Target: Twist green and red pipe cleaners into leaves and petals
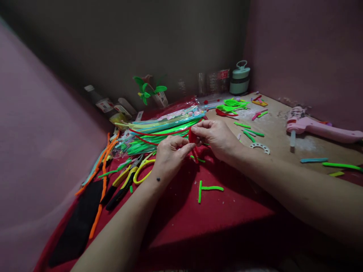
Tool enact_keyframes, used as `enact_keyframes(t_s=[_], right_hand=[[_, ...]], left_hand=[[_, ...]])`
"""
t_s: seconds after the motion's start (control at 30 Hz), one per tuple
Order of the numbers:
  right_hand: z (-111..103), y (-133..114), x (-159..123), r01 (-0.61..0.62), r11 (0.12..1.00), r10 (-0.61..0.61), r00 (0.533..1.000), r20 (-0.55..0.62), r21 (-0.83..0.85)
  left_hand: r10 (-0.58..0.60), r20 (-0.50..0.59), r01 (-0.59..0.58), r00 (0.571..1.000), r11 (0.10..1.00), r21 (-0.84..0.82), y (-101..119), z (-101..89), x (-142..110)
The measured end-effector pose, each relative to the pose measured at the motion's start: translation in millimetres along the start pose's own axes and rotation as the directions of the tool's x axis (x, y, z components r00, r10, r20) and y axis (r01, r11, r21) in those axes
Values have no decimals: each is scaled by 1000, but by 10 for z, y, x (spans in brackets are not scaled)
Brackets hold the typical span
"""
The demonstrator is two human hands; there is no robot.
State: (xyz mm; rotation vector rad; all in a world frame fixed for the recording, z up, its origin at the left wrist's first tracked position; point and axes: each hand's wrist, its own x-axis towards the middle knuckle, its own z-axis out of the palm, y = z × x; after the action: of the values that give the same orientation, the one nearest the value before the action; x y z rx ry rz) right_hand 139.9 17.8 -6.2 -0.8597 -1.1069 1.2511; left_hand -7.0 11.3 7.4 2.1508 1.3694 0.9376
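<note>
My left hand point(169, 155) and my right hand point(217, 137) meet above the red cloth point(227, 211), both pinched on a red pipe cleaner point(192, 136) that is bent between the fingertips. Its red tail runs left over a bag of green pipe cleaners point(159, 132). A bent green pipe cleaner piece point(208, 188) lies on the cloth just below my hands.
Pliers with yellow and black handles point(124, 183) and a yellow loop lie left of my hands, beside orange pipe cleaners point(102, 170). A pink glue gun point(317, 128) rests on the wooden board at right. Green scraps, a white curved piece point(260, 147) and jars sit behind.
</note>
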Motion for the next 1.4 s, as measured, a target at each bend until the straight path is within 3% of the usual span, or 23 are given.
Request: enact_keyframes(t_s=[0.17, 0.37, 0.63, 0.77, 1.0, 1.13, 1.23, 1.33, 1.4], right_hand=[[9, -22, -15, -83, 996, 82, 997, -10, -15], [57, 21, -6, -271, 949, 282, 958, -50, 163], [-2, -8, 13, -314, 931, 309, 949, 53, 188], [14, -8, 8, -344, 918, 337, 939, 69, 197], [62, -1, -62, -220, 961, 196, 969, 153, 165], [65, -11, -67, -203, 975, 195, 977, 84, 92], [66, -33, -63, -235, 969, 232, 972, 46, 76], [69, -39, -71, -302, 952, 296, 950, 102, 44], [69, -34, -82, -329, 944, 320, 932, 171, 23]], left_hand=[[-123, 159, 153, 980, 970, -189, -1, -8, 10], [-146, 294, 210, 945, 957, -201, -1, -39, 18], [-206, 365, 329, 908, 890, -317, -25, -98, 30], [-194, 369, 326, 909, 881, -341, -24, -120, 41], [-168, 245, 266, 955, 851, -452, -16, -101, 22], [-192, 260, 292, 946, 854, -430, 14, -118, 23], [-183, 197, 256, 963, 847, -465, 8, -164, 43], [-213, 133, 251, 968, 776, -579, -24, -207, 67], [-228, 188, 295, 955, 694, -657, -48, -217, 76]])
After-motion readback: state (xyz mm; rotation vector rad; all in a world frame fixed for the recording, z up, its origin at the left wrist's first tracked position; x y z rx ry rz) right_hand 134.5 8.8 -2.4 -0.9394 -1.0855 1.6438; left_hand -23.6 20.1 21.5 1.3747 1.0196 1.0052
